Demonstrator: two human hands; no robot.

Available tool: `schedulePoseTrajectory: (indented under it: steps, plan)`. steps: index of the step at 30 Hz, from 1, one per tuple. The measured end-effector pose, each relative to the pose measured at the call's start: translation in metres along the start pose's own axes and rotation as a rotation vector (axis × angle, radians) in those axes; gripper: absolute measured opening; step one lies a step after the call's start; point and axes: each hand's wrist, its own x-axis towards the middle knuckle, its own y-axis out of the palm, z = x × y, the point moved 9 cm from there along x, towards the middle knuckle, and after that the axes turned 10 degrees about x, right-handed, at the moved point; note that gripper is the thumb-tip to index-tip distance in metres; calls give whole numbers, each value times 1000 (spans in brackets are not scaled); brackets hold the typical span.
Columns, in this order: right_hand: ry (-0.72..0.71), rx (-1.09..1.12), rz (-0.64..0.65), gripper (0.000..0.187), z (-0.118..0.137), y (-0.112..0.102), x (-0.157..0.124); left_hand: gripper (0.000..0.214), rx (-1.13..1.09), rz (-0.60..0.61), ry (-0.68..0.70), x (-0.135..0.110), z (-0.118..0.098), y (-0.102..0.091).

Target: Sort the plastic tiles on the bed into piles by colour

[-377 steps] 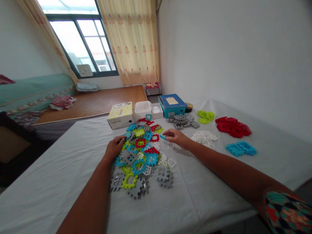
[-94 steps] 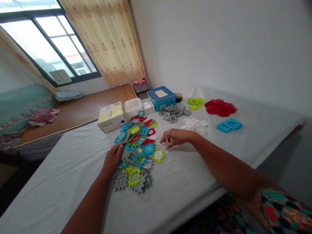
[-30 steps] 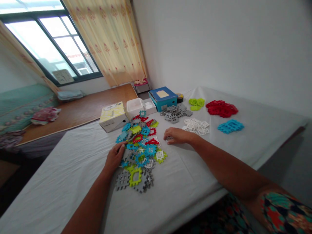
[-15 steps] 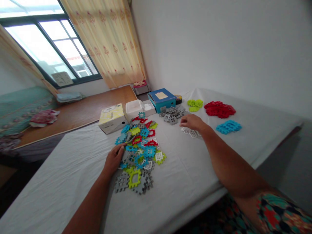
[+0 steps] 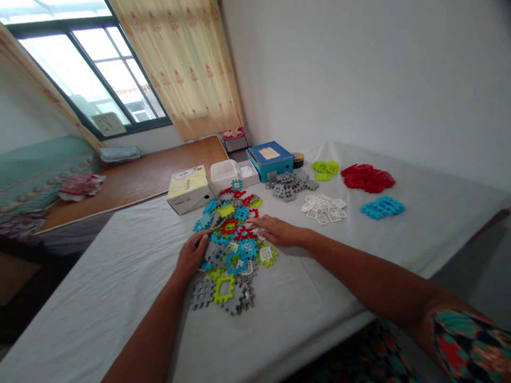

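Note:
A mixed heap of toothed plastic building tiles in blue, grey, green, red and white (image 5: pixel 224 287) lies on the white-covered table. At its left edge rests my left hand (image 5: pixel 194 252), fingers curled in and pressed together; a grey tile (image 5: pixel 216 219) sticks up by its fingertips, and what they grip is partly hidden. My right hand (image 5: pixel 275 230) reaches over the heap's right side, fingers stretched out near the red tiles (image 5: pixel 245 233) and white pieces. To its right lies a pile of white window-like frames (image 5: pixel 324 207).
Sorted piles lie farther back: grey tiles (image 5: pixel 289 185), green tiles (image 5: pixel 326 169), red tiles (image 5: pixel 367 177) and blue tiles (image 5: pixel 382 207). A yellow box (image 5: pixel 190 189), a white container (image 5: pixel 225 173), a blue box (image 5: pixel 270 160) and a tape roll (image 5: pixel 298 159) stand behind the heap.
My right hand has moved left from the white pile to the mixed heap, leaving the white frames uncovered. My left hand stays at the heap's left edge. The view has shifted slightly.

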Motion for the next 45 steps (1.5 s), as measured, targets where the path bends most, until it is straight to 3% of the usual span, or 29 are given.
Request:
schedulePoseTrajectory:
  steps: [4, 9, 13, 18, 24, 32, 35, 40, 43, 45]
  plan:
    - [-8, -18, 19, 69, -12, 6, 1, 50, 8, 3, 13, -1, -1, 0]
    - [-28, -19, 105, 65, -9, 15, 3, 47, 10, -2, 32, -2, -2, -1]
    - [-1, -26, 95, 54, -3, 3, -2, 47, 17, 8, 36, -1, -1, 1]
    - [76, 2, 121, 43, -19, -21, -16, 49, 16, 6, 33, 0, 0, 1]
    - [214, 111, -70, 34, -54, -56, -25, 48, 17, -2, 36, 0, 0, 0]
    - [289, -152, -54, 26, -63, -52, -24, 48, 33, -8, 45, 1, 1, 0]
    - [367, -191, -130, 25, -68, -75, -31, 48, 44, -7, 44, 1, 2, 0]
    - [638, -360, -268, 23, -94, -134, -71, 48, 40, -11, 45, 1, 2, -1]
    - [726, -447, -267, 22, -105, -150, -87, 47, 47, -14, 47, 1, 1, -1]
    - [696, -460, -309, 23, -101, -150, -85, 47, 47, -12, 43, 0, 0, -1]
